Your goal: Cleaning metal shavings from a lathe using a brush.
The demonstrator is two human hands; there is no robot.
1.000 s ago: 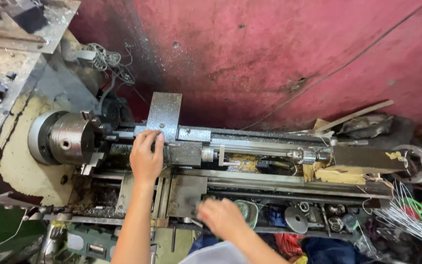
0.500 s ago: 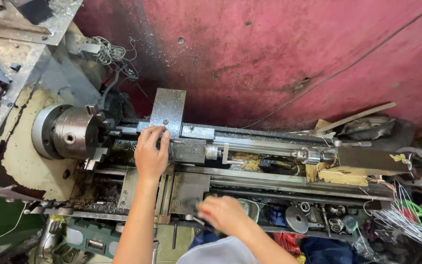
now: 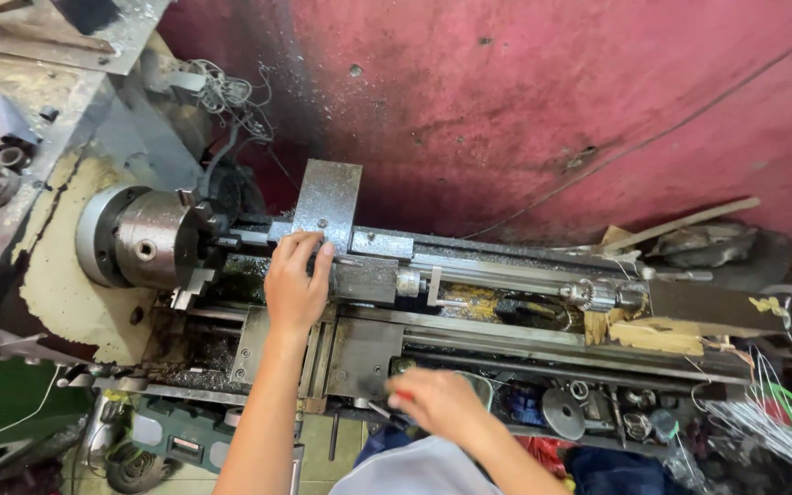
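The left hand [image 3: 297, 291] lies palm-down, fingers spread and loosely curled, on the dark grey steel tool post block [image 3: 359, 275] of a grimy metal lathe [image 3: 524, 321]; it presses on top of the block rather than clasping anything, a hold that suits steadying or feeling the carriage while the other hand works. Its fingertips reach the foot of the flat upright grey steel plate [image 3: 327, 203] that stands just behind the block. To the left, close by but apart from the hand, sits the round silver three-jaw chuck [image 3: 144, 240], its centre hole facing along the bed toward the block. The right hand [image 3: 440, 401] is lower, at the front edge of the machine near the apron; it is blurred, so I cannot tell whether it is closed around a handle or merely hovering, though a small red-tipped thing [image 3: 400, 397] shows beside its fingers. Further right, well apart from both hands, a drill chuck [image 3: 588, 295] rests over the bed beside torn yellow-brown cardboard [image 3: 657, 335], and a tangle of thin wires [image 3: 753, 417] lies at the far end.
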